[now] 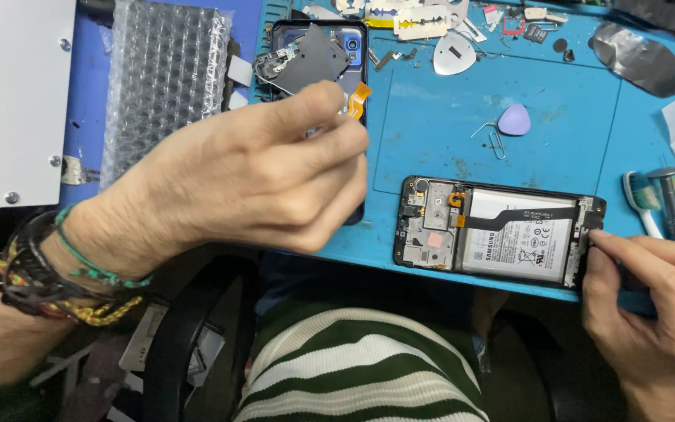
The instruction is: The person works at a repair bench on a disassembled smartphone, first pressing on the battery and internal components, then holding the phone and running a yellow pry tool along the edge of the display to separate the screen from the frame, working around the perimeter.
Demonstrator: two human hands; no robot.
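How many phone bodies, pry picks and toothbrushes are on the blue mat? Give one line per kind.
Opened phone with battery: 1
Dark back cover under the left hand: 1
Pry picks, one lilac, one white: 2
Toothbrush: 1
Total: 5

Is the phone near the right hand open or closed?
Open: the phone lies with its back cover off, battery and boards exposed.

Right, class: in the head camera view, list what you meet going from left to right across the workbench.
White panel → bubble wrap → left hand → purple pick beyond the opened phone → right hand at the phone's right end, below the toothbrush.
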